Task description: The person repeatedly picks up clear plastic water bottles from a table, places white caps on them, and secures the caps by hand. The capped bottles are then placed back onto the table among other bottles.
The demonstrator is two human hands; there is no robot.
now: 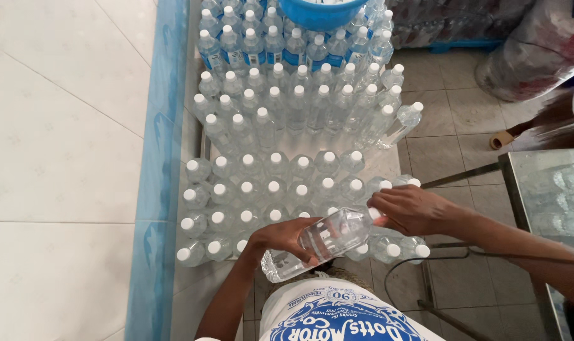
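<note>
My left hand (285,237) grips the body of a clear plastic water bottle (325,240), which lies tilted with its white cap end pointing up and right. My right hand (413,208) is closed around that cap end of the same bottle. Both hands hover just above the near rows of upright capped bottles (261,189), which have no labels. Further back stand more bottles without labels (299,107), and beyond them bottles with blue labels (268,47).
A blue basin (321,12) rests on the far bottles. White tiled wall with a blue strip (157,158) runs along the left. A glass-topped table (552,196) stands at right, a cable (438,259) trails over the grey floor tiles. Wrapped bundles (533,50) sit far right.
</note>
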